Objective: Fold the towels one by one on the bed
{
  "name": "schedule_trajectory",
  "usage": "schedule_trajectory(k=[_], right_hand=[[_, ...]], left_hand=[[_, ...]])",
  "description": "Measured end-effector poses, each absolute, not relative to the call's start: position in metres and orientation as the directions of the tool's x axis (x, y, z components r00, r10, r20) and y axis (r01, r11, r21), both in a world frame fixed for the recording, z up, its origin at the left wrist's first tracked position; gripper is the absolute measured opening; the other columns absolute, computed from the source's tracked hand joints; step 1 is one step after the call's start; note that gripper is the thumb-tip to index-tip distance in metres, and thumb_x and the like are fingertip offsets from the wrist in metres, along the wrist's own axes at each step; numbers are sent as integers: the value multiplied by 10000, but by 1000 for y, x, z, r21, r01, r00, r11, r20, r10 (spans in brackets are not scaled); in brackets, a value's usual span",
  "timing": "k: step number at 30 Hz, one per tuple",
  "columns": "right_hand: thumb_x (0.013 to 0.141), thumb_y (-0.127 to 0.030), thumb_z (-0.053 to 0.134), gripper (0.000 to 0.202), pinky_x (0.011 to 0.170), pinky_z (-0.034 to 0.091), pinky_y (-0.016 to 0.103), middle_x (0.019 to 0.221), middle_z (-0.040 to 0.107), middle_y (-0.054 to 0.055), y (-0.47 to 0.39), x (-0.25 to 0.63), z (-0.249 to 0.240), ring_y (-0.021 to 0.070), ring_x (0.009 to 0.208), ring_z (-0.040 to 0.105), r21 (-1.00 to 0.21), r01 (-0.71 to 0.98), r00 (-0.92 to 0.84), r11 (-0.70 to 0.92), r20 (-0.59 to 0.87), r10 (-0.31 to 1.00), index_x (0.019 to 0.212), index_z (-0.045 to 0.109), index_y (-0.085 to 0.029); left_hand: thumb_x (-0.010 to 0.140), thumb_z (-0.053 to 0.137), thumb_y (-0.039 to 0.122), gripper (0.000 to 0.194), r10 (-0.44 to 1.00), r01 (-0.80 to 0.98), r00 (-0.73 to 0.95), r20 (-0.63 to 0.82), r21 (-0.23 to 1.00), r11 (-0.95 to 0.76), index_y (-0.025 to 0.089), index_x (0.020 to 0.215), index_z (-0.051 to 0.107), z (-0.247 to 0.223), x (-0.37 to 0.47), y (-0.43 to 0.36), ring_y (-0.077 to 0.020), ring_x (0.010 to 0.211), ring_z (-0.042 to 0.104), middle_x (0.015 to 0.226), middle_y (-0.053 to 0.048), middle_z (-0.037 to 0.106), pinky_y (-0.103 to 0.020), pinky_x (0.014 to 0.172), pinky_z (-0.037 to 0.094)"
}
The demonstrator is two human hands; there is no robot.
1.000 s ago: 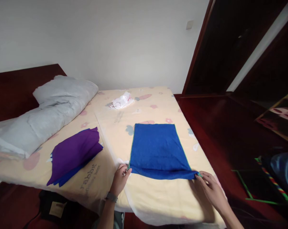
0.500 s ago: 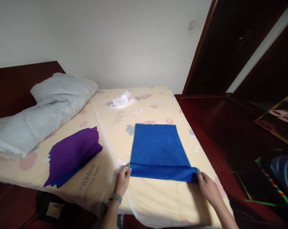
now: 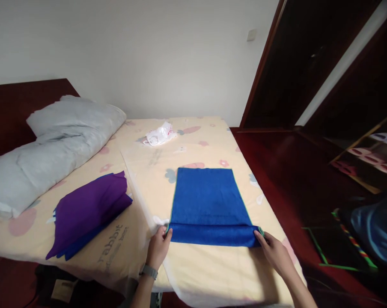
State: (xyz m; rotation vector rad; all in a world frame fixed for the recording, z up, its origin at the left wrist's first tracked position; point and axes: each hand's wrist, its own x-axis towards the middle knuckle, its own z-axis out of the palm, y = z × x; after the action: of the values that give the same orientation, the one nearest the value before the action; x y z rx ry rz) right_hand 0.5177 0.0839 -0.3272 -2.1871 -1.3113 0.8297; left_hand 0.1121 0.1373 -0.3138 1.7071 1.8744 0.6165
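Observation:
A blue cloth [image 3: 208, 194] with green edging lies flat on the bed, its near edge turned over into a band. My left hand [image 3: 159, 247] pinches the left end of that band and wears a grey watch on the wrist. At the band's right end, my right hand [image 3: 273, 251] grips the corner between thumb and fingers. To the left lies a purple cloth [image 3: 90, 205] on top of blue cloth, touched by neither hand.
A grey quilt [image 3: 68, 141] is heaped at the left by the headboard [image 3: 29, 100]. A crumpled white plastic bag [image 3: 160, 134] sits near the wall. Slippers [image 3: 371, 159] stand on a rack at the right. Below the bed's left edge is a dark bag.
The view has shifted slightly, so most things appear further left. The folded band looks a little wider and straighter, and both hands keep hold of its ends.

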Motion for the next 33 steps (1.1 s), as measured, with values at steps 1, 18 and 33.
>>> schedule_trajectory(k=[1,18,33], right_hand=[[869,-692,308,527,746,466,334,838,733,93,84,519,-329,287,847,685,-637,631,360,-442,-265,895,862,579,-240],[861,-723,329,648,809,509,433,1057,743,151,81,519,-340,361,1013,694,-400,723,431,-563,-376,820,1183,579,-219],[871,-683,314,559,897,496,442,1125,730,116,85,514,-336,340,1050,681,-466,658,481,-592,-344,806,1159,503,-243]], left_hand=[[930,409,449,318,994,760,-72,-81,641,108,226,703,424,-313,112,137,-153,590,552,599,39,503,-245,564,288],[942,529,275,101,995,873,-62,-73,479,89,219,1006,583,-310,111,132,-182,798,677,831,-12,692,-238,672,409],[976,466,332,217,991,869,-115,-71,476,135,214,1117,582,-312,116,135,-214,847,708,915,-53,745,-274,693,447]])
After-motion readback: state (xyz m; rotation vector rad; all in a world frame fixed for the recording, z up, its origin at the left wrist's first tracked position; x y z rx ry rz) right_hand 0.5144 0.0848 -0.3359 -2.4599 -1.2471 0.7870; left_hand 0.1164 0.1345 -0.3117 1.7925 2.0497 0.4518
